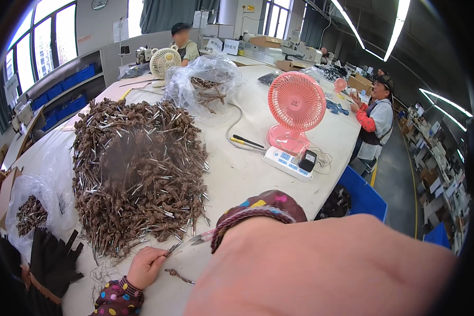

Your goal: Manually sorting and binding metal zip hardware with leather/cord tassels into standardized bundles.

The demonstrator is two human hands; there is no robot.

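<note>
My left hand [145, 267], in a dotted sleeve, pinches a metal-tipped cord [172, 248] at the near edge of a big pile of knotted brown cords [142, 174] with silvery tips. One loose knotted cord [180, 276] lies on the table just right of that hand. Very close to the camera, the back of my right hand [326, 263] fills the lower right; its fingers are hidden. Beside its cuff, a pointed metal tool [199, 239] shows partly, its kind unclear.
A pink fan [297, 102] and a white power strip [287, 163] stand on the white table [237, 184]. Plastic bags of cords lie behind [203, 84] and left [31, 210]. Black strips [52, 263] are lower left. A blue bin [363, 197] adjoins the right edge. Co-workers [376, 116] sit farther off.
</note>
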